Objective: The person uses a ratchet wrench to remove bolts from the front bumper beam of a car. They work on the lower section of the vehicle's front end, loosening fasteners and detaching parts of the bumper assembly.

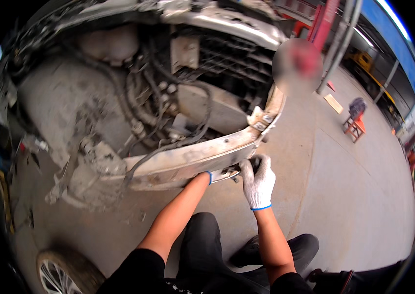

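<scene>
Yr R. glove (259, 186) is white knit w/ blue cuff edge; on yr L. glove (211, 178) also blue edge is visible. The bumper beam (192, 156) is off-white w/ brownish & grey stains. Yr sleeves (136, 269) are blk, yr trousers (200, 240) dk grey. Wheel rim (53, 274) is silvery, stool (356, 127) orange, upright post (324, 24) red, truck (364, 61) yellow, floor (334, 196) grey.

A spoked wheel (53, 274) is resting toward the near left of the floor (344, 196); toward its right edge an orange stool (357, 129) is bearing a dark bundle (357, 108), a pale board (333, 104) is lying nearby, and a yellow vehicle (363, 61) is standing beyond.
</scene>
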A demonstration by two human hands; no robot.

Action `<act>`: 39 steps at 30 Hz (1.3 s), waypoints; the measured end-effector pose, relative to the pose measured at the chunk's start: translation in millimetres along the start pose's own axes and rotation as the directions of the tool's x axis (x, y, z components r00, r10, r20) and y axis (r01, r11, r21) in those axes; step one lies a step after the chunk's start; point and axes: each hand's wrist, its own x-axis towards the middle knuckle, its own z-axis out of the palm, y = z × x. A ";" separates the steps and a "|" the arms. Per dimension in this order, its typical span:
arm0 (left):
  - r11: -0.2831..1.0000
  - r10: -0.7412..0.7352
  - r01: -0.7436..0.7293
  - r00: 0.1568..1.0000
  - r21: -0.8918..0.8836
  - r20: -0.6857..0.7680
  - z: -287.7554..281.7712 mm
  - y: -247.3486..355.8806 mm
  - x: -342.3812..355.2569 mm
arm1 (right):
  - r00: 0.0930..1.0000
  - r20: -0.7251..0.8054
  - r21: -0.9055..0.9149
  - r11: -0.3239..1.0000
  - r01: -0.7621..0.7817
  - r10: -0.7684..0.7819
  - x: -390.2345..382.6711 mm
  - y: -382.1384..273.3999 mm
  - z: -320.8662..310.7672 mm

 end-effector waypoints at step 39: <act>0.998 -0.046 0.046 0.999 -0.042 -0.006 -8.4 -24.8 13.2 | 0.996 -0.077 -0.024 0.999 -0.045 0.043 -7.6 -11.3 -0.5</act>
